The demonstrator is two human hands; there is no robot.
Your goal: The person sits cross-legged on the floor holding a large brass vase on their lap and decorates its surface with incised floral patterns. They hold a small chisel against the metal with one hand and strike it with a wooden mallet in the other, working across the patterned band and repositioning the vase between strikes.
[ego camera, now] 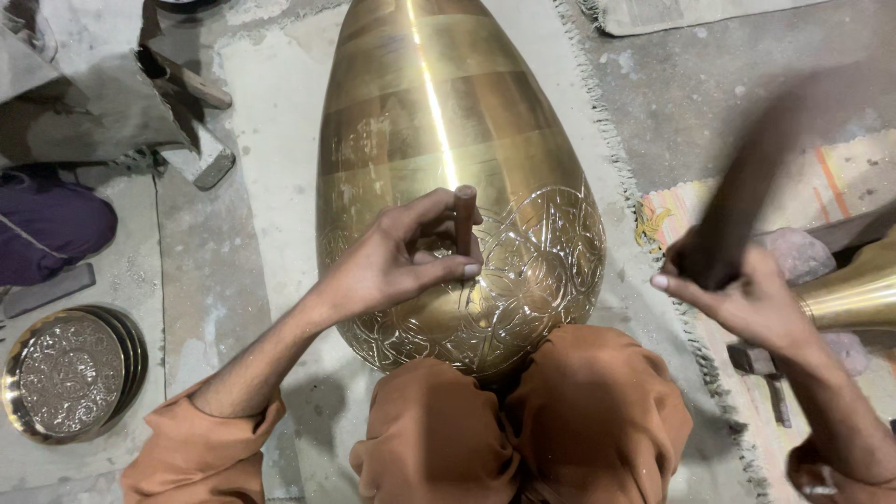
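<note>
Grey concrete floor (709,84), pale mat (271,121), engraved brass vessel (448,112)

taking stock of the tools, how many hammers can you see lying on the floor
2: one hammer at upper left beside the cloth, one hammer at lower right under the right forearm. Others may be hidden.

A round metal plate (63,375) with a bumpy pattern sits on the floor at the left. Near it lies a dark flat stone (49,289). A hammer (191,140) rests higher up. A fringed rug (821,191) lies on the right.
</note>
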